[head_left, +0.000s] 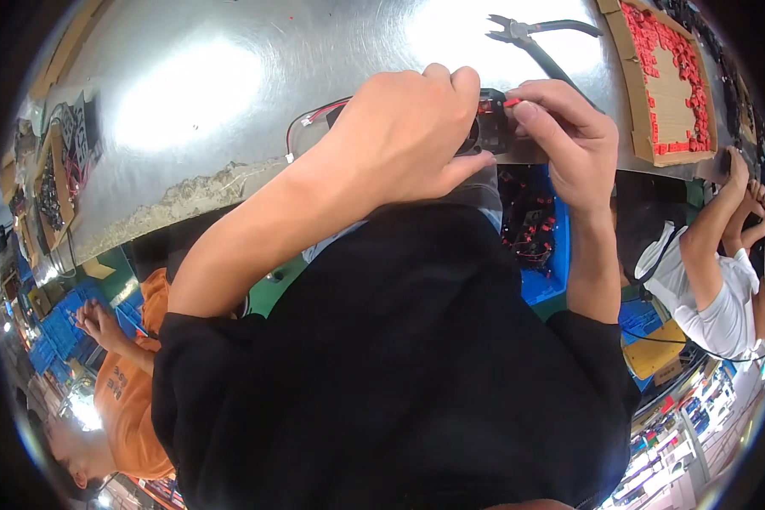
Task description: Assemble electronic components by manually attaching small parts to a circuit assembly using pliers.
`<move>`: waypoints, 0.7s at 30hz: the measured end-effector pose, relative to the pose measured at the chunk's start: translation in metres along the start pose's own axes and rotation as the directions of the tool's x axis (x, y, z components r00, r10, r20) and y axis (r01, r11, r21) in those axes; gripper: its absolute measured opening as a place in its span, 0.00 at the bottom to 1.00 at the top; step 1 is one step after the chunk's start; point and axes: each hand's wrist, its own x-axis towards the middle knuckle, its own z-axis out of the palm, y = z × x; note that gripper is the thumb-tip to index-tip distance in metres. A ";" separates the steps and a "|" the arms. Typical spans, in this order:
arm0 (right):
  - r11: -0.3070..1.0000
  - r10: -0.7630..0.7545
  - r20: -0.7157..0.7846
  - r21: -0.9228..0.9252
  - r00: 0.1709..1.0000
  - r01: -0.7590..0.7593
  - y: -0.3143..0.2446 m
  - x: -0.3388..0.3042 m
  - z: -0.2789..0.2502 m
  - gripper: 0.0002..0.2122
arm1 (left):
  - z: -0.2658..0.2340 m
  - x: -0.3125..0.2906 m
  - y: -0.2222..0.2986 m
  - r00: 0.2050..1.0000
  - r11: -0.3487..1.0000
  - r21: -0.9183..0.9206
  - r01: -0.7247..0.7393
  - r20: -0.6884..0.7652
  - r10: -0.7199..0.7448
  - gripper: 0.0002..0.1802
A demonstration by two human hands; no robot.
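A black plastic housing (pixel 492 134) lies at the near edge of the metal table, mostly covered by my left hand (pixel 416 127). That hand is wrapped over it from the left, its thumb stretched along the near side. Red and white wires with small white connectors (pixel 307 121) come out past my left wrist. My right hand (pixel 569 127) pinches a small red plastic piece (pixel 512 102) between thumb and forefinger, at the housing's right end. Another bit of red (pixel 485 107) shows inside the housing. Whether the two red parts touch, I cannot tell.
Cutting pliers (pixel 531 38) lie beyond my right hand. A cardboard tray (pixel 642 110) of small red pieces stands at the right. Below the table edge, a blue bin (pixel 561 246) holds dark parts with red bits. People sit at left, in orange (pixel 132 399), and right, in white (pixel 714 297).
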 end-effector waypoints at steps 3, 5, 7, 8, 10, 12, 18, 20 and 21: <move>0.986 0.168 0.055 0.004 0.984 -0.169 -0.020 0.004 0.001 0.09 | -0.001 0.001 -0.003 1.000 1.000 0.005 0.004 0.023 -0.004 0.30; 0.973 0.202 0.046 0.102 0.978 -0.206 -0.024 0.010 0.010 0.09 | 0.003 0.000 -0.006 0.993 0.997 0.050 -0.066 -0.099 0.070 0.28; 0.978 0.208 0.113 0.012 0.972 -0.210 -0.020 0.014 0.004 0.09 | 0.005 0.000 -0.006 0.990 0.996 0.045 -0.077 -0.118 0.081 0.28; 0.976 0.217 0.185 -0.075 0.958 -0.206 -0.018 0.015 0.003 0.09 | 0.005 -0.001 -0.007 0.987 0.996 0.042 -0.081 -0.136 0.086 0.28; 0.969 0.241 0.179 -0.106 0.954 -0.225 -0.024 0.014 0.005 0.09 | 0.000 -0.002 -0.005 0.997 0.999 0.015 -0.040 -0.067 0.041 0.29; 0.959 0.267 0.172 -0.140 0.948 -0.245 -0.027 0.016 0.004 0.09 | -0.002 0.000 -0.003 1.000 1.000 -0.013 0.003 0.001 -0.003 0.30; 0.962 0.141 0.194 -0.259 0.971 -0.088 -0.026 0.024 0.000 0.10 | -0.001 0.001 -0.003 1.000 1.000 -0.019 0.009 0.012 -0.009 0.29; 0.936 0.131 0.218 -0.348 0.967 -0.048 -0.028 0.025 -0.002 0.08 | -0.001 0.001 -0.001 1.000 1.000 0.000 0.013 0.005 -0.013 0.29; 0.936 0.133 0.224 -0.350 0.966 -0.047 -0.029 0.024 -0.001 0.08 | 0.000 0.000 0.000 1.000 1.000 -0.003 0.018 0.003 -0.018 0.29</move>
